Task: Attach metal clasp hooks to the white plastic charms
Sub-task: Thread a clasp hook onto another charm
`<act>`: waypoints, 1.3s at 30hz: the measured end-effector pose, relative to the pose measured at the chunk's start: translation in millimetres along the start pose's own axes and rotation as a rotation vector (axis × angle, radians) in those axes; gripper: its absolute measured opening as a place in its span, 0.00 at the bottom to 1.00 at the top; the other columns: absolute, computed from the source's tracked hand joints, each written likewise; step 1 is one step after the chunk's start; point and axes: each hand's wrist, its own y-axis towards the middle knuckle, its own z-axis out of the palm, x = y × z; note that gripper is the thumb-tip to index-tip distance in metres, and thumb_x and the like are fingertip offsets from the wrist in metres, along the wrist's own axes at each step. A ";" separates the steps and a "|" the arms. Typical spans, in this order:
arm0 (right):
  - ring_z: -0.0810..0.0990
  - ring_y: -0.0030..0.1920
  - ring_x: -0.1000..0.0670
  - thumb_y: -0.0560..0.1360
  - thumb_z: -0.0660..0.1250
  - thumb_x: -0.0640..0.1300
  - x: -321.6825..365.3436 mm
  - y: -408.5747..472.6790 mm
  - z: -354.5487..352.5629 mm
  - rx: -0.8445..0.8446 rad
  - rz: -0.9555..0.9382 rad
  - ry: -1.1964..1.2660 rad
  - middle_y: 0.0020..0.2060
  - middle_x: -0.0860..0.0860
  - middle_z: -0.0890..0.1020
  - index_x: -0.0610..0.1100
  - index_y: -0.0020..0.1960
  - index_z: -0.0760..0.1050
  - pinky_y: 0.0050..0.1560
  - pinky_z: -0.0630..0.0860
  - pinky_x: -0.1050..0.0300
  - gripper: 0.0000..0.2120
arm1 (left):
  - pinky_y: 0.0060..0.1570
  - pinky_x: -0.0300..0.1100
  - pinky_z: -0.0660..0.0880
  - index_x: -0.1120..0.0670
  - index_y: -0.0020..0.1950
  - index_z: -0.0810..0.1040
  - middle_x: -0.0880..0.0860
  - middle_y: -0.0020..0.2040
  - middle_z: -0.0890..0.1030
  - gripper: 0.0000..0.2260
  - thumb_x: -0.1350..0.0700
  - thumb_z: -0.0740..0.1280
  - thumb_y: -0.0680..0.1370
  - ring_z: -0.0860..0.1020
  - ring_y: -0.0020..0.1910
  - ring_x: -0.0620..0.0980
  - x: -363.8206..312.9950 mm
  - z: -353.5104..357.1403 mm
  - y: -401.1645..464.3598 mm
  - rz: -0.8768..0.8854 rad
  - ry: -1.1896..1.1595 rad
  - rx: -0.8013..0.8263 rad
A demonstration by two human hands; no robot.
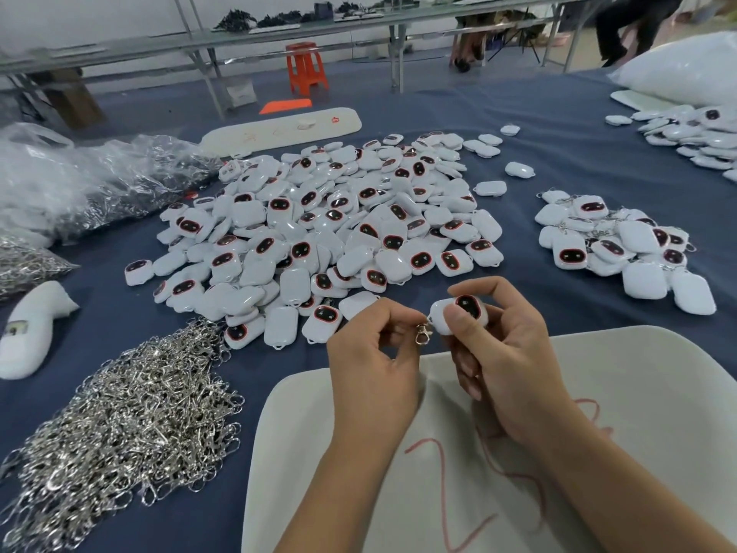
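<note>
Charm (pixel 458 313) sits pinched in the right hand (pixel 502 369) above the table's (pixel 558 153) near edge, over a white board (pixel 638 393), while the left hand (pixel 371 361) pinches a metal clasp hook (pixel 422 333) at its small loop. It looks light, stiff and glossy, likely slippery, so gripping its flat faces seems best.

Bright even indoor light, soft shadows, wide-angle bending at edges, slightly soft detail

charms (pixel 327 217): white, black red-rimmed faces
clasp hooks (pixel 119 425): silver
tablecloth (pixel 558 161): navy
stool (pixel 306 67): orange
</note>
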 end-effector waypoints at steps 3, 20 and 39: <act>0.67 0.24 0.52 0.78 0.70 0.44 -0.2 2.3 -0.8 -0.014 0.012 0.043 0.31 0.48 0.76 0.47 0.54 0.78 0.21 0.66 0.61 0.05 | 0.42 0.32 0.75 0.49 0.42 0.83 0.44 0.39 0.84 0.11 0.66 0.74 0.75 0.81 0.39 0.45 -0.9 3.0 0.2 -0.080 -0.077 -0.009; 0.86 0.50 0.53 0.77 0.74 0.35 8.8 35.2 -64.6 -0.719 -0.123 -0.061 0.58 0.51 0.84 0.47 0.73 0.61 0.54 0.82 0.52 0.32 | 0.59 0.51 0.79 0.51 0.58 0.80 0.50 0.47 0.85 0.10 0.63 0.65 0.80 0.84 0.47 0.50 -46.7 150.7 40.0 -0.504 -0.303 0.067; 0.69 0.66 0.36 0.77 0.61 0.36 -5.6 88.3 -19.7 -0.033 -0.055 -1.418 0.69 0.39 0.69 0.43 0.69 0.75 0.64 0.69 0.42 0.21 | 0.53 0.57 0.82 0.52 0.48 0.80 0.52 0.47 0.83 0.10 0.65 0.62 0.76 0.84 0.48 0.55 -7.2 54.9 48.8 -0.635 -0.164 0.012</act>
